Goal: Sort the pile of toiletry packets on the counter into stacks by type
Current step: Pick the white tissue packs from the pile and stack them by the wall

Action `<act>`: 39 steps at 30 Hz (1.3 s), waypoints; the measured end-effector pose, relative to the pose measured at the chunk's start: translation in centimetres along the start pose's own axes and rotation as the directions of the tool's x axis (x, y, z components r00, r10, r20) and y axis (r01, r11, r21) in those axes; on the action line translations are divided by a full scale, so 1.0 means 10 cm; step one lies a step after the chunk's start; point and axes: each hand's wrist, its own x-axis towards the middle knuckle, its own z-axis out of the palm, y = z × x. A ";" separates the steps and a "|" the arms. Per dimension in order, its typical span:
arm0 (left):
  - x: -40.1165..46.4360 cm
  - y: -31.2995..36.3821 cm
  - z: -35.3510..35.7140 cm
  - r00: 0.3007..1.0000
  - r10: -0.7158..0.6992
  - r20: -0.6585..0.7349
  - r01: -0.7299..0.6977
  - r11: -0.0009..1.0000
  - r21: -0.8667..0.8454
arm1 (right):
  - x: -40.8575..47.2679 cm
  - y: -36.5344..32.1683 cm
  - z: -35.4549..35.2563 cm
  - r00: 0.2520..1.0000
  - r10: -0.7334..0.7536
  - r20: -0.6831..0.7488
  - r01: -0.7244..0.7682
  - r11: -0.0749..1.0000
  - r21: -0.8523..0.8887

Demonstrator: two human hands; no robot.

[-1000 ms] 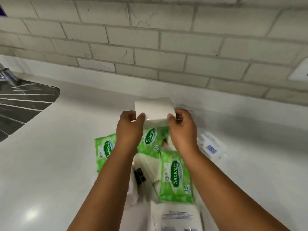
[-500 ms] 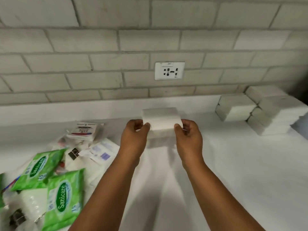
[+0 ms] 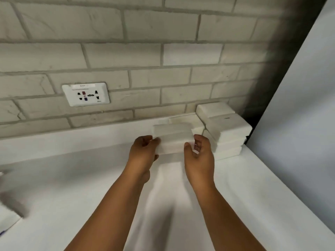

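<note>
Both hands are out front over the white desk [image 3: 253,187], and between them is a plain white packet [image 3: 172,137], held flat and side-on near the back wall. The left hand [image 3: 143,153] has it by the left end, thumb on the near side and fingers curled round the far edge, so that one is clearly gripping it. The right hand [image 3: 199,153] is at the packet's right end with the thumb against the near corner and the fingers loosely bent; honestly it's blurry there and I can't tell if it's really holding or just resting beside it. The packet sits right in front of and partly over a low stack of the same white packets [image 3: 188,122] against the backsplash, but whether it's touching that stack or just above it is hard to say. Just right of that there's a taller stack of white packets [image 3: 226,131] tucked into the corner, several high, with one more sitting further back on top. A white wall socket [image 3: 86,94] is on the grey brick tiles, left of the hands. Bottom left edge has some smeared packet shapes [image 3: 7,218], too blurred to make out.
</note>
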 end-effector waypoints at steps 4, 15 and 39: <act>0.32 0.02 0.37 1.000 0.012 -0.018 -0.011 0.999 0.043 | 0.39 0.08 -0.07 0.999 -0.044 -0.019 0.044 0.999 -0.022; 0.90 -0.01 0.78 0.994 0.099 -0.056 -0.097 0.995 0.034 | 1.01 0.30 0.07 0.983 -0.181 -0.025 0.165 0.940 -0.297; 0.82 -0.13 1.04 0.974 0.177 -0.142 -0.177 0.984 0.015 | 0.78 0.63 0.18 0.992 -0.078 0.094 0.098 0.968 -0.230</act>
